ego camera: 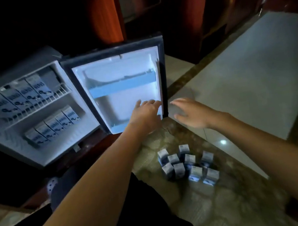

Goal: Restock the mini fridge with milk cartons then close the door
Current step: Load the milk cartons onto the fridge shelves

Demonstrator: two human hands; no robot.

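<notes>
1. Closest in, below and behind both grips, a bunch of milk cartons (189, 159) stands in a loose cluster on the marbled floor (195, 211), just right of the left forearm. Nobody's holding any of them.
2. Left grip (144, 114): fingers spread and fairly straight, nothing in it. It sits over the lower inner corner of the fridge door (120, 101), near the door's free edge. Can't tell if the fingertips actually touch the liner.
3. Right grip (192, 113): just right of the left one, on the outer side of the door edge. It's palm-down with fingers out flat, empty and a bit blurry.
4. The door is swung wide open, and its blue door shelf (121, 85) is right above the left grip.
5. Well left of both grips is the mini fridge (84, 106) itself. Five cartons (51, 125) are lined up on its bottom level, and four more cartons (19, 97) stand on the wire shelf (55, 98) above them.
6. Far beyond the grips hangs an orange curtain (105, 14), and everything else back there is too dark to make out.
</notes>
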